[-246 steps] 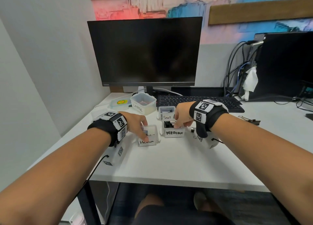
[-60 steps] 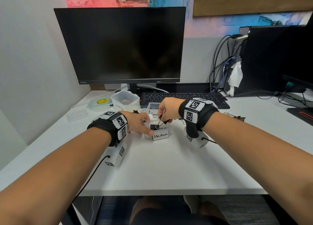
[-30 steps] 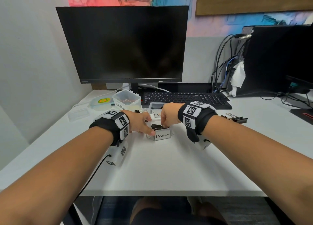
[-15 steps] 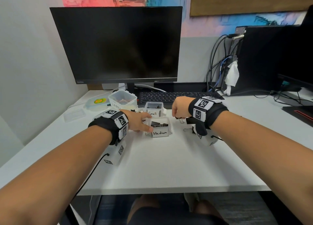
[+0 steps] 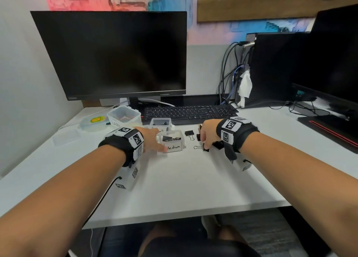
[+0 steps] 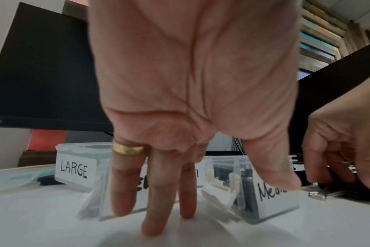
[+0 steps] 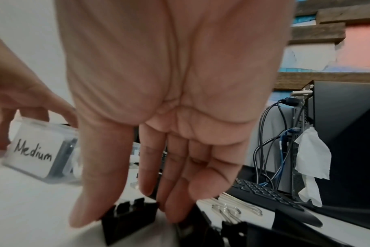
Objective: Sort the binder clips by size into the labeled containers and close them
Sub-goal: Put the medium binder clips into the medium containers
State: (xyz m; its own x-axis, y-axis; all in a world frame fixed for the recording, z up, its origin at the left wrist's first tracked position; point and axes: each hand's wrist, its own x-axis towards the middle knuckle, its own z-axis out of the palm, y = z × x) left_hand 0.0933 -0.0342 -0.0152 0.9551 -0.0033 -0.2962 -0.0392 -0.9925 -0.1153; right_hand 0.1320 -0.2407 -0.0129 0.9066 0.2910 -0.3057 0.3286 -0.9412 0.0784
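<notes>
The clear Medium container (image 5: 173,147) stands open in the middle of the desk with black binder clips inside. My left hand (image 5: 159,143) lies beside it with its fingers straight down on the desk and its thumb (image 6: 279,177) against the label. A second labelled box (image 6: 142,182) stands mostly hidden behind those fingers. To the right, my right hand (image 5: 203,143) reaches down onto a cluster of loose clips. Its thumb and fingers pinch a black binder clip (image 7: 127,219) that sits on the desk. Another loose clip (image 5: 189,133) lies between the hand and the container.
The Small container (image 5: 160,123) and the Large container (image 5: 125,117) stand open behind. Two lids (image 5: 94,122) (image 5: 65,138) lie at the left. A keyboard (image 5: 189,112) and a monitor (image 5: 116,55) fill the back, and cables hang at the right.
My right hand has left the Medium container and moved right and down onto the loose clips. My left hand stays at the container's left side.
</notes>
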